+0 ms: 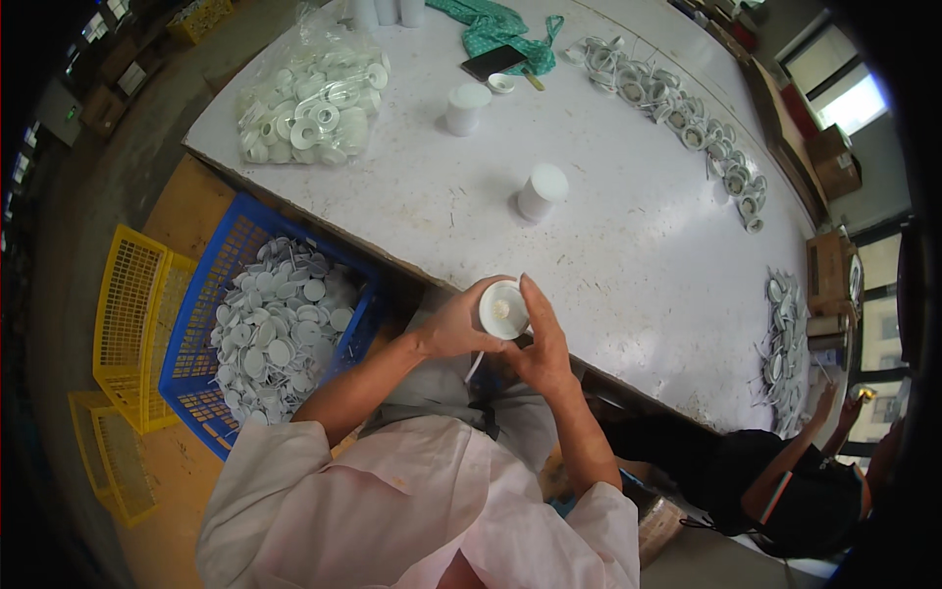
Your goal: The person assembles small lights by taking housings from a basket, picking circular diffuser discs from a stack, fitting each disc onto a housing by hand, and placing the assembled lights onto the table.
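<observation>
"How far is work going?"
"Left of the white table [648, 255], a blue basket [191, 348] is brimming with discs [280, 306]; a far-left bag [316, 106] is bulging, so plenty is seemingly remaining. Near, left hand [455, 324] and right hand [546, 351] are pinching a white cup [501, 312]. Two capped cylinders [543, 190] are standing beyond, perhaps finished."
"Any writing?"
"None is showing legibly."

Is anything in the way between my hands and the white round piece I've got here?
Nothing visible. Your left hand and right hand both touch the white round piece, one on either side. The nearest white cylinder stands apart, beyond them on the table.
</observation>
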The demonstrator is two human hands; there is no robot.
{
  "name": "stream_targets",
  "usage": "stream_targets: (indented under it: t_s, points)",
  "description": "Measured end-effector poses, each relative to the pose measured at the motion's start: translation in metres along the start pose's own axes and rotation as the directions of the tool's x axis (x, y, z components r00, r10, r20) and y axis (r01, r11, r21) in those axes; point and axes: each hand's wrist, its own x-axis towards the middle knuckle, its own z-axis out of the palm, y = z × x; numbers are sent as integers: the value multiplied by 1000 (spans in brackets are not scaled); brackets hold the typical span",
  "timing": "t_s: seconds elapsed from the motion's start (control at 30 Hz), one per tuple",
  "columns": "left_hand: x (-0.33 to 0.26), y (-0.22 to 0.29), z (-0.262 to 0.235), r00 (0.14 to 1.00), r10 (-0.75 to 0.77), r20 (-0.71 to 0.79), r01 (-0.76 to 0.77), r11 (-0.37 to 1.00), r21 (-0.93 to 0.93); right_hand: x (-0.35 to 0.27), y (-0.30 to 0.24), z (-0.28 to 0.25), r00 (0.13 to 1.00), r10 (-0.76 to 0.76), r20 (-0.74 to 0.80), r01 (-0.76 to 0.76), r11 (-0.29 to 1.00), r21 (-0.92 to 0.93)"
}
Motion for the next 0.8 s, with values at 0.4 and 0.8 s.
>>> stream_targets:
  t_s: [0.4,0.8]
  points:
    - [-42,-23,-26,982,-89,-168,50,974,-222,125,75,-35,707,602,-371,-431,783,448]
    - [-59,-24,-20,956,-117,-268,104,993,-62,147,105,-31,663,722,-200,-500,625,599]
